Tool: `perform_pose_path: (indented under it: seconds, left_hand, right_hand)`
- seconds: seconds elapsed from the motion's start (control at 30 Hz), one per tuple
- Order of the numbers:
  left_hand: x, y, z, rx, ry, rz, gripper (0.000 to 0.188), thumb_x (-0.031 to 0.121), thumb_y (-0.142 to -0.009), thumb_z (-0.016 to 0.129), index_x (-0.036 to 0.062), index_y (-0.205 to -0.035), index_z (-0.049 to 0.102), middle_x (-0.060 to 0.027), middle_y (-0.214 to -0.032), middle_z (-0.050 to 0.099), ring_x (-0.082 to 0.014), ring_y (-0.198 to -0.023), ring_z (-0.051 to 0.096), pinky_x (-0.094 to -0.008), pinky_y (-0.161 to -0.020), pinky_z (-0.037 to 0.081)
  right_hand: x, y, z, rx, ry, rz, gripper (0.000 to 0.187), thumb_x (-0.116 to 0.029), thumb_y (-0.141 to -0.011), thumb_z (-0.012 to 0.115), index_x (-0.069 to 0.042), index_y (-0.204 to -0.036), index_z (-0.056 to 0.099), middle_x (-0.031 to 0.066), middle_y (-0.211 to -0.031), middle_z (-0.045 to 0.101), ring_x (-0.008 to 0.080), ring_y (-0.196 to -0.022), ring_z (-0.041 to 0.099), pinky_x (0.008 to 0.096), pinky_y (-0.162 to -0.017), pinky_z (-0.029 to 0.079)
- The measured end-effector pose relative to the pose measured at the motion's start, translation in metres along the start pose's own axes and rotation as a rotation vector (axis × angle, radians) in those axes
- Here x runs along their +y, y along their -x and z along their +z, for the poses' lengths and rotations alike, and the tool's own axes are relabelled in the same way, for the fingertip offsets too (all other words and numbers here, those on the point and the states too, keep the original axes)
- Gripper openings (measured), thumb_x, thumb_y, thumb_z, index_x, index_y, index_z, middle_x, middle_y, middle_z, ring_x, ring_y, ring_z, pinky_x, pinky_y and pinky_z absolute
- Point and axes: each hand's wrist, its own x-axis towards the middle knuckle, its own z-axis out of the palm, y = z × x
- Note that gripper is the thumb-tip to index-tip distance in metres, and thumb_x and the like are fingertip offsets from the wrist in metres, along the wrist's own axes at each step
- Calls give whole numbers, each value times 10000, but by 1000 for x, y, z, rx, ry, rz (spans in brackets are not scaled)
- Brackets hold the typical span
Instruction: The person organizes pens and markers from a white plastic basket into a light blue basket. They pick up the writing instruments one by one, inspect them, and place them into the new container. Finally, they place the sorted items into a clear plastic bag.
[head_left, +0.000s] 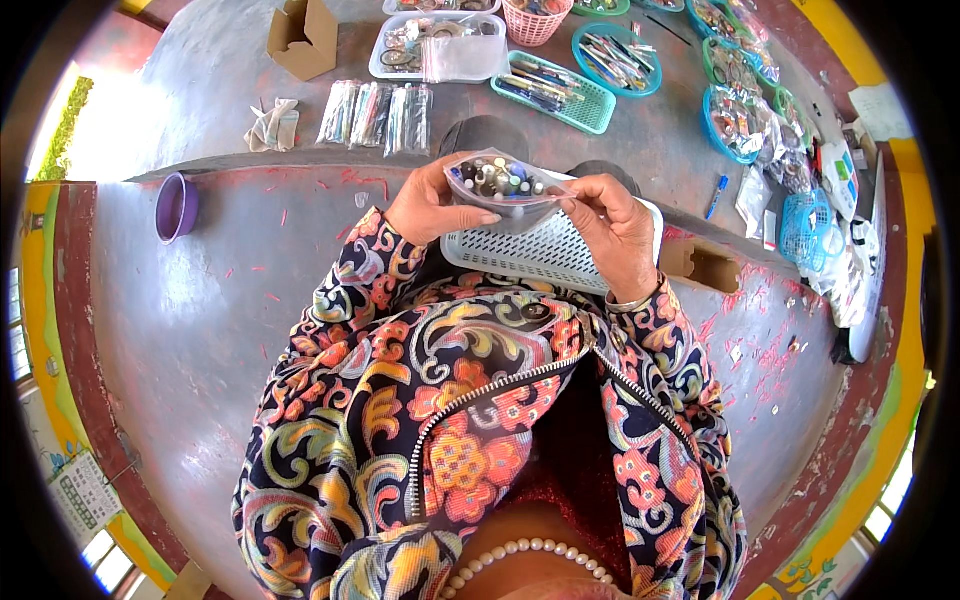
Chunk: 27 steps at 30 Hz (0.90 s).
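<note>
A clear plastic bag (pixel 512 212) packed with pens is held up in front of me, its mouth toward me and the pen ends (pixel 500 178) showing in dark, blue and white. My left hand (pixel 432 207) grips the bag's left side, thumb across the front. At its right corner, my right hand (pixel 612 228) pinches the edge between thumb and fingers. Below the bag, a pale perforated plastic basket (pixel 530 262) rests on my lap, partly covered by my hands and the bag.
Bagged pens (pixel 375 117), a grey cloth (pixel 272 127), a cardboard box (pixel 303 42) and a green pen basket (pixel 590 108) sit on the raised ledge ahead. Round baskets (pixel 617 60) line the right. A purple tub (pixel 177 208) and an open carton (pixel 705 268) are on the floor.
</note>
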Motion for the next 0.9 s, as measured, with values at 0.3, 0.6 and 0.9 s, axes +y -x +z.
perform_pose_path:
  seconds: [0.3, 0.6, 0.9]
  left_hand:
    - [0, -7, 8, 16, -288, -18, 584, 12, -681, 803, -15, -1204, 545, -45, -1118, 617, -93, -1017, 563, -278, -909, 464]
    - [0, -13, 10, 12, -261, 57, 579, 51, -654, 828, 17, -1166, 558, -19, -1038, 634, -81, -958, 572, -266, -866, 473]
    - [-4, -15, 17, 68, 234, -23, 561, -49, -660, 761, 27, -1174, 552, -41, -1073, 636, -130, -994, 587, -306, -874, 476]
  right_hand:
    - [0, -1, -1, -8, -85, 71, 126, -113, -912, 628, -6, -946, 571, 22, -819, 653, 58, -764, 586, 219, -688, 474]
    - [5, -4, 0, 34, -78, 15, 109, -104, -918, 616, -10, -951, 571, 29, -829, 663, 62, -796, 603, 211, -711, 478]
    - [-8, -19, 0, -16, -195, 119, 93, -76, -913, 612, 4, -923, 566, 15, -833, 642, 38, -791, 564, 203, -690, 463]
